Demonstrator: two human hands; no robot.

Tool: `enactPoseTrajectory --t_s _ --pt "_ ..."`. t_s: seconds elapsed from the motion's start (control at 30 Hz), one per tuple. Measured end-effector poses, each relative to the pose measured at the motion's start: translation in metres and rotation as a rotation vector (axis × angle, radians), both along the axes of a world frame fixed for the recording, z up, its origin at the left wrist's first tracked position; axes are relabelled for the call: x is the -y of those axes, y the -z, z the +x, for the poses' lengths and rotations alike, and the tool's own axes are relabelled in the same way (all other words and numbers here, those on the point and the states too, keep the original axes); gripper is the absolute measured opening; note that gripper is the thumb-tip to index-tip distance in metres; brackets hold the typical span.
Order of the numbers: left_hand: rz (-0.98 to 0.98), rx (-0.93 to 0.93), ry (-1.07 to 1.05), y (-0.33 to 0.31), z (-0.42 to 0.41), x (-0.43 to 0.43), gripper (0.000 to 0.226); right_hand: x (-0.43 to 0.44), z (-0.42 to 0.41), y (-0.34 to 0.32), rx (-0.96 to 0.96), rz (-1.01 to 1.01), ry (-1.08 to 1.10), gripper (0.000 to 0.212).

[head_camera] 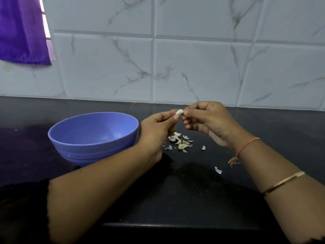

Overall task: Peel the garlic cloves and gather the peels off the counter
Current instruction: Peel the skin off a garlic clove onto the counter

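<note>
Nearest in, a lone peel [218, 170] is lying curled, white and papery on the glossy, black, speckled counter [175, 199]. Further back, a loose pile of peels [179, 141] is sitting at six o'clock below the hands, thin, pale flakes with a few creamy, pointed pieces among them. The blue bowl [93, 136], round, smooth and ribbed low on its wall, is standing at nine o'clock, just beside the left wrist. Both hands are working above the pile. The left hand [156, 131] is pinching the garlic clove [179, 112] with thumb and forefinger, other fingers curled under. The right hand [209, 120] is pinching it from three o'clock, fingertips bent in. The clove, small, ivory and slightly curved, is lying across between them, long axis roughly nine to three; which end is its tip I cannot tell. Behind them, the marbled white tile wall [193, 67] is shining.
</note>
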State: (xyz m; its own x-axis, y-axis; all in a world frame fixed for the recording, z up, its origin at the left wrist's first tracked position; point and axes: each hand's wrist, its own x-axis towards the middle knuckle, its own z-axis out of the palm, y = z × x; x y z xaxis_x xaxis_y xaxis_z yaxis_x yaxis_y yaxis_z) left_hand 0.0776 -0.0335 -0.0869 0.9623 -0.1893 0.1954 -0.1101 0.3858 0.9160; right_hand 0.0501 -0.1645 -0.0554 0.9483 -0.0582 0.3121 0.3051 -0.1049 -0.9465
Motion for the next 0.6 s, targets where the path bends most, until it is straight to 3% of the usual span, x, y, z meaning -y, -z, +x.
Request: enactPoseTrajectory --t_s 0.27,0.6 --pt "0.08 0.163 -0.051 -0.0023 -0.006 0.0041 0.017 -0.002 -0.0039 -0.0029 -0.066 0.027 0.001 0.008" --pt "0.009 -0.036 0.017 -0.0023 -0.0055 0.0043 0.011 -0.0023 -0.0022 -0.0038 0.009 0.01 0.049 0.011"
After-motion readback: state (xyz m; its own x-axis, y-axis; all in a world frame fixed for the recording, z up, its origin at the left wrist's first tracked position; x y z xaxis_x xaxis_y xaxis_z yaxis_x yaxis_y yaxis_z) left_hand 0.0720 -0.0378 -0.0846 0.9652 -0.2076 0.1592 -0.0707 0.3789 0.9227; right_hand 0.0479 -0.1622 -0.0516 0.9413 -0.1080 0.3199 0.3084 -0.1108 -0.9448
